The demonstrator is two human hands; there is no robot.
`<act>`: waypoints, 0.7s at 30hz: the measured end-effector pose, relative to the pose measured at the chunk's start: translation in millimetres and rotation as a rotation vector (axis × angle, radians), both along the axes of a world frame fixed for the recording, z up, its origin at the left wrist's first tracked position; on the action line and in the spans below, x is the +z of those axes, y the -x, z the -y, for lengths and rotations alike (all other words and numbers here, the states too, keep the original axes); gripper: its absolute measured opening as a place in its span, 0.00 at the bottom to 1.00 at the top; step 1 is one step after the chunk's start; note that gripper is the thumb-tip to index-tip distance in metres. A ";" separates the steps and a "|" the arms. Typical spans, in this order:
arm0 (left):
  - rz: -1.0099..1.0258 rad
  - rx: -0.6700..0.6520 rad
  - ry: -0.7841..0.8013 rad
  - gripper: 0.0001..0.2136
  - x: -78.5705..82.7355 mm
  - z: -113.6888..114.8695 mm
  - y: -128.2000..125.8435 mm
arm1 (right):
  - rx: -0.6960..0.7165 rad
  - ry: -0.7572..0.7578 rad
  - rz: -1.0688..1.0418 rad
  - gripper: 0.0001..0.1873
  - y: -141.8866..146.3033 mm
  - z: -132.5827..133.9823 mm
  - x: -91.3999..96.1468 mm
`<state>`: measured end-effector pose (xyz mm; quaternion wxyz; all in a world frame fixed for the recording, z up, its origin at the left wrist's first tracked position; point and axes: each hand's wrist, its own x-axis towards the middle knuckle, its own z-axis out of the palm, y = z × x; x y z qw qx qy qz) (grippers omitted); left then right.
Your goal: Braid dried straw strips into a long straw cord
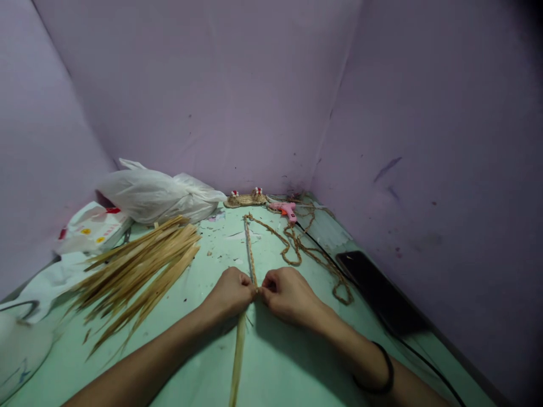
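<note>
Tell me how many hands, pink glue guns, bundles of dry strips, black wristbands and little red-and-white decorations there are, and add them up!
Left hand and right hand, at the braided cord: 2
Pink glue gun: 1
Bundle of dry strips: 1
Black wristband: 1
Red-and-white decorations: 2
Total: 7

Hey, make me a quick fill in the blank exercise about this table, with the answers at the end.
1. The glue gun has a ____ body.
2. The left hand and the right hand pinch the braid, and the pile of dry strips is nearer the ____ hand.
3. A dark band circles the ____ forearm.

Missing words: pink; left; right.
</note>
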<state>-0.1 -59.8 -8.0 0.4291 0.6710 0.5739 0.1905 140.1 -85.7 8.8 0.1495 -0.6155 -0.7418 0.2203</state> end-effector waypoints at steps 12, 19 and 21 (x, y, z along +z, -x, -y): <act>0.270 -0.006 0.343 0.04 9.2 0.5 11.5 | 0.194 -0.176 0.246 0.11 22.2 28.2 -8.8; 0.372 0.011 0.381 0.03 11.5 -4.3 14.1 | -0.065 -0.139 -0.184 0.16 8.3 9.3 -0.8; 0.393 -0.007 0.400 0.03 13.0 -4.6 16.0 | -0.173 -0.074 -0.394 0.14 4.1 -2.7 -3.9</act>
